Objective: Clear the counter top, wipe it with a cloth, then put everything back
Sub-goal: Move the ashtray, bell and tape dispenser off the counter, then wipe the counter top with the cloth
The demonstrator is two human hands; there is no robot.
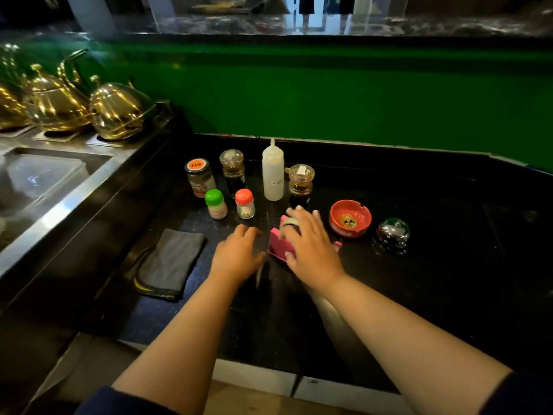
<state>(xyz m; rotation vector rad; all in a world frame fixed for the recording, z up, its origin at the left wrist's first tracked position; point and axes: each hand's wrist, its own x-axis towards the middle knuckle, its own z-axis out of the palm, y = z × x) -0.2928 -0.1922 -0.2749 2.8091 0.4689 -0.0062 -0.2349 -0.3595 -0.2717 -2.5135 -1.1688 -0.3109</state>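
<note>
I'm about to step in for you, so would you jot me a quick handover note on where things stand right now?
Right hand: on the pink tape dispenser, fingers over the roll; grip not clearly closed.
Left hand: open, just left of the dispenser, holding nothing.
Cloth: folded, at the counter's front left, unused.
On the counter: jar, two small shakers, two dark sauce pots, squeeze bottle, red ashtray, bell.
Done: nothing visibly cleared.
Left: clear everything, wipe, put back.

The tape dispenser (276, 245) sits on the tabletop (419, 295) under the right fingers (302, 218); bottles (273, 172) stand beyond them, ashtray (350, 217) and bell (392, 232) right, cloth (170, 262) left.
</note>
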